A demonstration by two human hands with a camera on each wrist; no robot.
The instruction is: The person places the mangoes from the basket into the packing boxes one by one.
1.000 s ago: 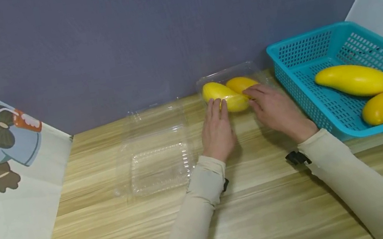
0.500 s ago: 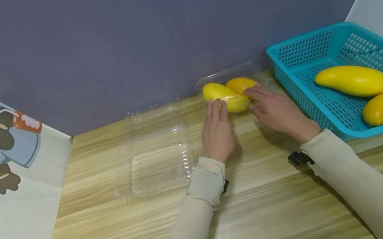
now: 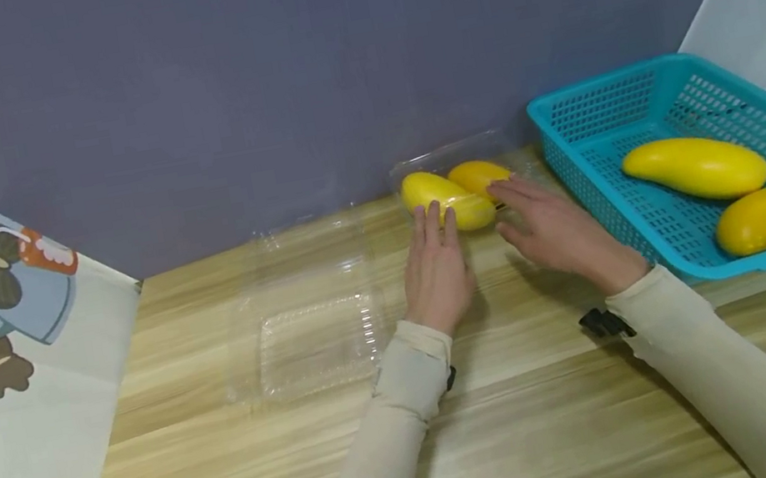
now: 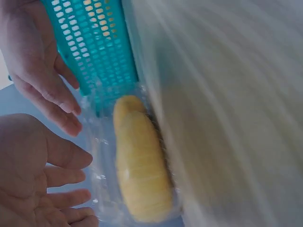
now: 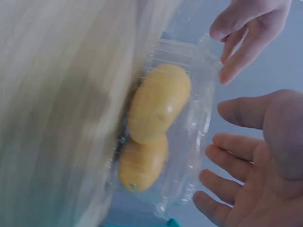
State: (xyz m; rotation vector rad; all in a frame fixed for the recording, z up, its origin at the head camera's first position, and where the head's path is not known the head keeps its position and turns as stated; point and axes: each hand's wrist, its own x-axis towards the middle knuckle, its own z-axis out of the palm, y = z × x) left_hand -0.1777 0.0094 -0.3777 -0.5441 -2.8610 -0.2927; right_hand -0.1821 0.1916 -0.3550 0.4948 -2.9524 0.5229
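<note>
Two yellow mangoes, a larger one (image 3: 432,193) and a more orange one (image 3: 477,175), lie inside a clear plastic clamshell box (image 5: 182,142) against the back wall. Its lid appears to be down over them. My left hand (image 3: 437,276) reaches to the front left of the box, its straight fingertips at the lid. On the right side, my right hand (image 3: 557,231) has its fingers extended to the lid, thumb spread apart. In the left wrist view, both hands' fingertips are at the lid side; whether they touch it cannot be told. Neither hand grips anything.
Beside the box on the right stands a turquoise basket (image 3: 610,213) holding a long yellow mango (image 3: 696,168) and a shorter one (image 3: 763,220). An opened clear plastic box (image 3: 317,347) lies on the wooden table (image 3: 537,433) to the left. A grey wall (image 3: 252,92) closes off the back.
My right hand has shifted very slightly, its thumb moving off the mango's edge. The left hand and box stay nearly where they were. The head view has tilted and turned a little.
</note>
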